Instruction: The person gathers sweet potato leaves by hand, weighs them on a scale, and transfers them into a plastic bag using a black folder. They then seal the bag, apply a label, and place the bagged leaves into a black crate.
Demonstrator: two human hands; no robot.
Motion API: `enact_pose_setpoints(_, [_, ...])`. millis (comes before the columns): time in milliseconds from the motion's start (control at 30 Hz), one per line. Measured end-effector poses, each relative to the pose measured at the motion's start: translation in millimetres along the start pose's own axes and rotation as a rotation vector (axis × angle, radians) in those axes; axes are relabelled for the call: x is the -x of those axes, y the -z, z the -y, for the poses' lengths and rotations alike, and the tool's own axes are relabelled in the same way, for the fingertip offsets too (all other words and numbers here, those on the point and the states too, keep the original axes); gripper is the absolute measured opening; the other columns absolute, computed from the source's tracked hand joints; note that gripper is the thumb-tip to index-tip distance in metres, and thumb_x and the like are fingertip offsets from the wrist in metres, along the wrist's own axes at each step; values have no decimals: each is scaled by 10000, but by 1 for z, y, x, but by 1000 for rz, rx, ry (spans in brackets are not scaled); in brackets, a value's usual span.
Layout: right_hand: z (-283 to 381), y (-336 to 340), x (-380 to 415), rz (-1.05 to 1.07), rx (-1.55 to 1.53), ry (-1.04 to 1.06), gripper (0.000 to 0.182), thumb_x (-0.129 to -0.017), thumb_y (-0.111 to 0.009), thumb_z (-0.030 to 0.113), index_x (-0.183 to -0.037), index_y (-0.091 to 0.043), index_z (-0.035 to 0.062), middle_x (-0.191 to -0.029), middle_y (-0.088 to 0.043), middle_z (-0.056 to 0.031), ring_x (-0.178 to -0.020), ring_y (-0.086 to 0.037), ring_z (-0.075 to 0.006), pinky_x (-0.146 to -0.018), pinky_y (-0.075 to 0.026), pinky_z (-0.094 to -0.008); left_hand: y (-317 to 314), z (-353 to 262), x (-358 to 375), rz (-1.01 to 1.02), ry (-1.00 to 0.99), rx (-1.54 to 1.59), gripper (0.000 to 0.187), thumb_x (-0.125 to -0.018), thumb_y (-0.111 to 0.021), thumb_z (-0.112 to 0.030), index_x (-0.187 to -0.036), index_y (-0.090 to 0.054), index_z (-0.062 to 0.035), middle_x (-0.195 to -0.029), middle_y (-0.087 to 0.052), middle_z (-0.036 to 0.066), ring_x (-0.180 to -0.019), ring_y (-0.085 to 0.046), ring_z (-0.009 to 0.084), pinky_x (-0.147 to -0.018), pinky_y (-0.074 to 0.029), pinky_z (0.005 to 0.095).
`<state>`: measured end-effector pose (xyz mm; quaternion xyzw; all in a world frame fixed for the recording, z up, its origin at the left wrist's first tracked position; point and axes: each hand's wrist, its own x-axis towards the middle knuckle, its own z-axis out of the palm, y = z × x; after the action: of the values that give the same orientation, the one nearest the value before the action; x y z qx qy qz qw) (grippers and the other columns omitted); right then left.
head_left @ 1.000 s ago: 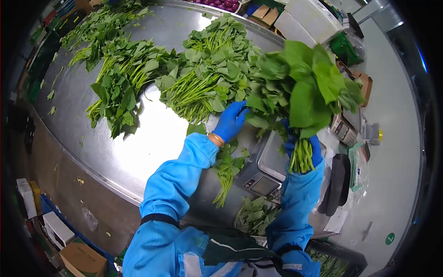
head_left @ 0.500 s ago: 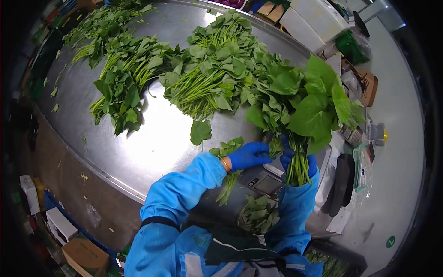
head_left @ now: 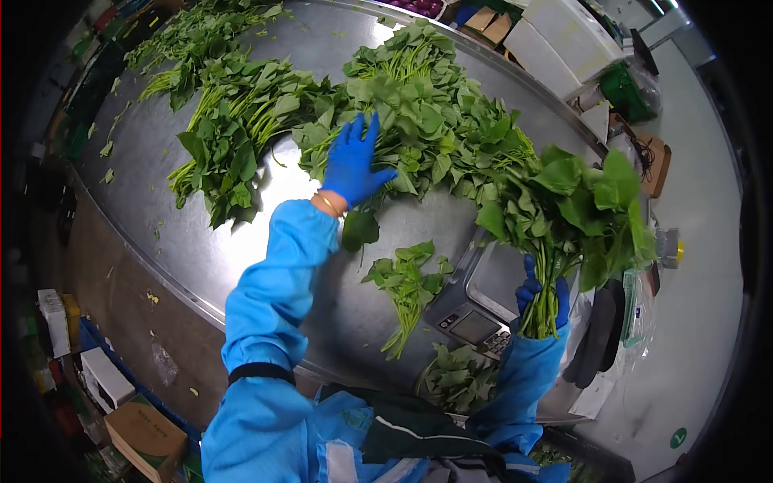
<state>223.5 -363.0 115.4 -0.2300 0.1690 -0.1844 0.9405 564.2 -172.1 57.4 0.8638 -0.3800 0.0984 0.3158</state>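
Blue-gloved left hand (head_left: 350, 169) spread open and empty at the leafy heap (head_left: 419, 105), right hand (head_left: 527, 295) wrapped round one gathered bunch (head_left: 543, 304), loads more lying loose.

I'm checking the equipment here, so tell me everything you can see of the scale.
The scale stands on the metal table, with a grey casing and a smooth, pale metal-looking platform. Its front slopes, carrying a rectangular display with no readable figures and small keys beside it. The right hand, gripping leafy stems, hides its right part; contact there is unclear.
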Motion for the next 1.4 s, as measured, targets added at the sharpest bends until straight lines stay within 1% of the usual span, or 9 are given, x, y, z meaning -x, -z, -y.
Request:
enact_pose_setpoints(33, [0, 2, 0, -6, 27, -19, 588, -855, -514, 296, -1345, -265, 88, -1308, -358, -222, -717, -492, -110, -636, -379, -260, -1, 8, -7, 97, 14, -285, 939, -601, -752, -355, -1346, -250, -81, -1258, -407, 216, -1118, -432, 349, -948, -321, 460])
enact_pose_setpoints(133, [-2, 2, 2, 20, 119, -14, 618, -844, -529, 318, -1360, -243, 134, -1314, -356, -210, -715, -491, -105, -633, -380, -266, -19, 40, -17, 275, 90, -311, 1166, -483, -791, -411, -1382, -113, -109, -1289, -359, 227, -1145, -402, 354, -958, -277, 510])
enact_pose_setpoints(300, [0, 0, 5, -27, 199, 13, 650, -822, -556, 341, -1358, -252, 138, -1313, -370, -182, -682, -462, -102, -614, -363, -260, -15, 36, -35, 379, 191, -208, 966, -528, -752, -299, -1331, -271, -61, -994, -518, 228, -900, -539, 375, -774, -463, 399])
enact_pose_setpoints(600, [12, 13, 23, -43, 206, 66, 613, -822, -553, 312, -1346, -289, 136, -1314, -377, -170, -678, -451, -92, -620, -353, -246, 6, 49, -66, 452, 219, -22, 825, -584, -656, -248, -1298, -320, -6, -1116, -524, 250, -1011, -527, 362, -857, -435, 388])
enact_pose_setpoints(700, [20, 21, 45, -21, 171, 135, 586, -836, -535, 301, -1341, -298, 123, -1305, -387, -166, -678, -455, -94, -620, -356, -244, 33, 45, -75, 271, 138, 210, 815, -575, -678, -276, -1262, -369, 35, -1150, -517, 239, -1052, -523, 328, -896, -413, 357])
enact_pose_setpoints(800, [28, 41, 63, -29, 69, 167, 550, -859, -502, 294, -1336, -303, 108, -1300, -393, -161, -672, -457, -96, -617, -355, -239, 57, 29, -76, 330, 201, 428, 736, -616, -669, -185, -1248, -378, 55, -1119, -555, 180, -993, -559, 240, -862, -426, 309])
enact_pose_setpoints(1033, [39, 63, 104, -76, 111, 236, 571, -862, -479, 289, -1341, -263, 65, -1325, -351, -148, -710, -435, -115, -623, -355, -267, 92, -120, -21, 389, 229, 1086, 563, -700, -654, -39, -1210, -425, 26, -1083, -560, 74, -943, -542, 154, -834, -429, 278])
enact_pose_setpoints(1267, [73, 73, 164, -144, 18, 400, 556, -866, -484, 284, -1336, -278, 69, -1335, -336, -148, -775, -440, -131, -661, -368, -268, 3, -268, 50, 347, 202, 1296, 400, -725, -653, -56, -1095, -508, -5, -982, -589, 64, -860, -555, 139, -774, -448, 273])
enact_pose_setpoints(1400, [91, 114, 211, -206, 4, 453, 537, -866, -495, 269, -1324, -297, 72, -1321, -371, -134, -787, -487, -140, -664, -403, -282, -115, -307, 100, 144, 190, 1026, 799, -659, -739, -173, -1279, -280, 34, -1153, -503, 172, -981, -534, 229, -834, -434, 335])
